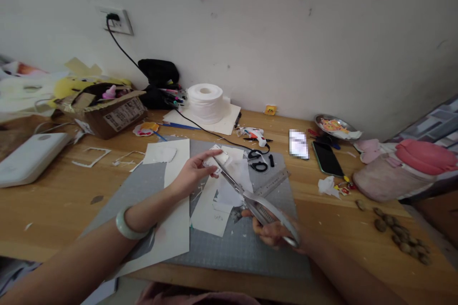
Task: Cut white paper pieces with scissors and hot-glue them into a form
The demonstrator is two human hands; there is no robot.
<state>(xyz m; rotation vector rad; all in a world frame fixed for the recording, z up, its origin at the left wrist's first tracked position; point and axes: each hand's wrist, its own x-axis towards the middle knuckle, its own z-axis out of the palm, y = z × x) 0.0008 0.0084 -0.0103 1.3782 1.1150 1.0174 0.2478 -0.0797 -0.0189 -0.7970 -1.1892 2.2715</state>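
pointing inward, the left hand (195, 172) pinches a white piece (222, 156).

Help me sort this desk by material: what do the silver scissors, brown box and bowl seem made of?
Silver scissors: probably metal, satin, from their soft grey sheen, though partly plastic is possible. Brown box: matte cardboard, with bent, ragged edges. Bowl: likely polished metal, given its silvery shine.

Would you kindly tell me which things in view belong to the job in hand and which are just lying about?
In use:
- scissors, in the right hand
- paper piece, in the left hand
- cutting mat

Apparently lying about:
- paper roll
- dark phone
- cardboard box
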